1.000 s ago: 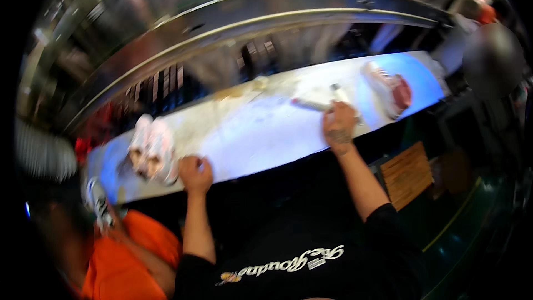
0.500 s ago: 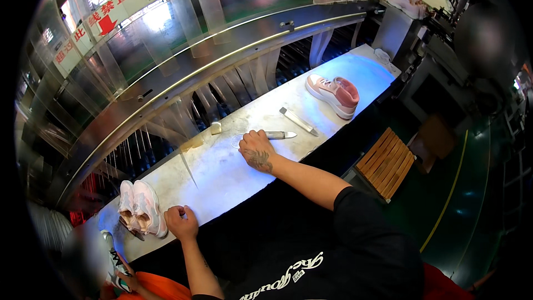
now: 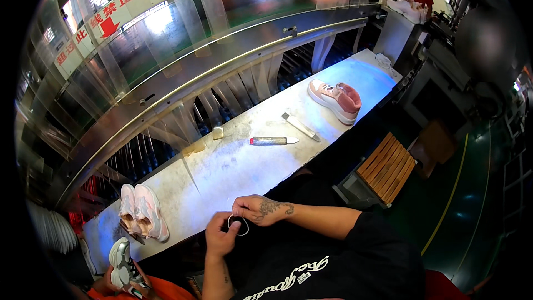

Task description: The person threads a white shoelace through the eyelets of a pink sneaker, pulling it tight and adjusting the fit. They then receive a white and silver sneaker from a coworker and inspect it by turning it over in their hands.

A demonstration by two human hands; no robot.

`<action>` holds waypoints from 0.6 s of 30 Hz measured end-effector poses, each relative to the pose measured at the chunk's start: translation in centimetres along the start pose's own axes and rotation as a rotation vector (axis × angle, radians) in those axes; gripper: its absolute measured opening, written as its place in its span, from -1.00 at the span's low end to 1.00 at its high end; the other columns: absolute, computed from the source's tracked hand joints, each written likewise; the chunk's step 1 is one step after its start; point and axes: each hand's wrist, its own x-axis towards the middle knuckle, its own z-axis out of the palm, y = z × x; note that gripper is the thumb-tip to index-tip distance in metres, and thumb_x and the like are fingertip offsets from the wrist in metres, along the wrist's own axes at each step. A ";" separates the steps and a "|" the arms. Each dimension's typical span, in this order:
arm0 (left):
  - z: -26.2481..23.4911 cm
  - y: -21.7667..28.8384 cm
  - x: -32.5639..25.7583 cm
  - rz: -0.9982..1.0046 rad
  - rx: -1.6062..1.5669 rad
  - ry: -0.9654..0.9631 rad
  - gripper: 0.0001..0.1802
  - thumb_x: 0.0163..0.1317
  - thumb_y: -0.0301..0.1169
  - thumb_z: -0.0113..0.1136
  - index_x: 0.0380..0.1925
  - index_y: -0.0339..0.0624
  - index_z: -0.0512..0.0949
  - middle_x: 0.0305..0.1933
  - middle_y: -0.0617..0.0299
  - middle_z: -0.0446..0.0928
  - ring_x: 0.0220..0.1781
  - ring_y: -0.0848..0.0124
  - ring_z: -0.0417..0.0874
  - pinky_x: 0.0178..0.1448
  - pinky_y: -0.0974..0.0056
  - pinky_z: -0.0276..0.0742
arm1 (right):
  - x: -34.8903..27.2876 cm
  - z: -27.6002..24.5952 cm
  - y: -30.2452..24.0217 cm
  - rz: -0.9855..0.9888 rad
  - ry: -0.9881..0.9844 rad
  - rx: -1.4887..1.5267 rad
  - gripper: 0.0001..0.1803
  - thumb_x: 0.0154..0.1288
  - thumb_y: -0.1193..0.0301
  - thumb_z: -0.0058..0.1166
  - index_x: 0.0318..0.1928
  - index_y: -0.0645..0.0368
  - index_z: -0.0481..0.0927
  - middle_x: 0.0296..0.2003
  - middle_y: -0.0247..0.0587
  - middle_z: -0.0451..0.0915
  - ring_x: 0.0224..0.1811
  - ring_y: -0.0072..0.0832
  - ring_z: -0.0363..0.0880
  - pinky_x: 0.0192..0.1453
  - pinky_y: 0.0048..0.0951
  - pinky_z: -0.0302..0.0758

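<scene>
My left hand (image 3: pixel 221 235) and my right hand (image 3: pixel 256 210) meet over the near edge of the workbench, in front of my black shirt. Fingers of both hands are closed on a thin white loop (image 3: pixel 247 226), which looks like cord or a narrow band. Beyond them on the bench lies a knife (image 3: pixel 271 141) with a greyish handle, a red butt and a short pale blade. A slim white-handled tool (image 3: pixel 301 127) with a dark flat end rests beside it. Farther right stands a pink and white sneaker (image 3: pixel 335 100).
A pair of pale pink sneakers (image 3: pixel 142 212) stands on the bench (image 3: pixel 222 166) at left. At lower left a co-worker in orange holds a white and grey sneaker (image 3: pixel 123 262). A metal rail (image 3: pixel 239 54) with clear plastic strips runs behind. A slatted wooden seat (image 3: pixel 386 168) stands right.
My right hand has left the bench beside the knife and come back to my left hand, bringing the white loop. My left hand has shifted right. The co-worker's sneaker has been raised and turned.
</scene>
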 end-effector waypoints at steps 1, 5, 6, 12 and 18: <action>1.1 0.3 -0.2 -0.020 0.004 0.034 -0.87 0.36 -0.42 0.40 -0.20 -0.24 0.66 -0.36 0.33 0.60 -0.32 0.47 0.58 -0.11 0.36 0.53 | -0.2 -0.1 0.2 0.027 0.067 0.037 -0.65 0.69 0.16 -0.01 -0.06 0.22 0.60 -0.31 -0.12 0.63 -0.23 -0.28 0.61 -0.04 -0.26 0.57; 2.8 0.2 -0.4 -0.255 -0.343 0.150 -0.87 0.43 -0.46 0.35 -0.28 -0.25 0.60 -0.37 0.33 0.59 -0.36 0.45 0.55 -0.14 0.32 0.51 | -1.6 -1.6 2.0 0.114 0.235 -0.065 -0.66 0.69 0.16 0.01 -0.05 0.21 0.61 -0.36 -0.27 0.61 -0.30 -0.47 0.57 -0.14 -0.36 0.55; 2.8 0.2 -0.5 -0.288 -0.430 0.189 -0.87 0.44 -0.48 0.34 -0.29 -0.25 0.59 -0.34 0.31 0.59 -0.33 0.45 0.56 -0.12 0.31 0.51 | -2.0 -1.7 2.5 0.145 0.263 0.007 -0.65 0.70 0.15 0.01 -0.06 0.20 0.61 -0.38 -0.36 0.58 -0.33 -0.56 0.52 -0.20 -0.42 0.53; 3.0 2.4 -0.5 -0.092 -1.058 0.215 -0.92 0.47 -0.51 0.23 -0.26 -0.21 0.53 -0.09 0.14 0.53 -0.07 0.29 0.60 0.06 0.18 0.54 | -4.1 -0.8 5.1 0.240 0.190 0.237 -0.62 0.73 0.16 -0.06 -0.12 0.24 0.56 -0.37 -0.31 0.52 -0.33 -0.55 0.51 -0.18 -0.43 0.51; 1.1 6.0 -0.4 0.073 -0.964 0.254 -0.88 0.39 -0.53 0.26 -0.30 -0.21 0.49 -0.12 0.14 0.41 -0.14 0.32 0.54 0.01 0.18 0.53 | -3.0 0.2 5.6 0.224 0.234 0.574 -0.66 0.75 0.18 -0.09 -0.12 0.18 0.54 -0.39 -0.44 0.46 -0.36 -0.64 0.43 -0.20 -0.54 0.48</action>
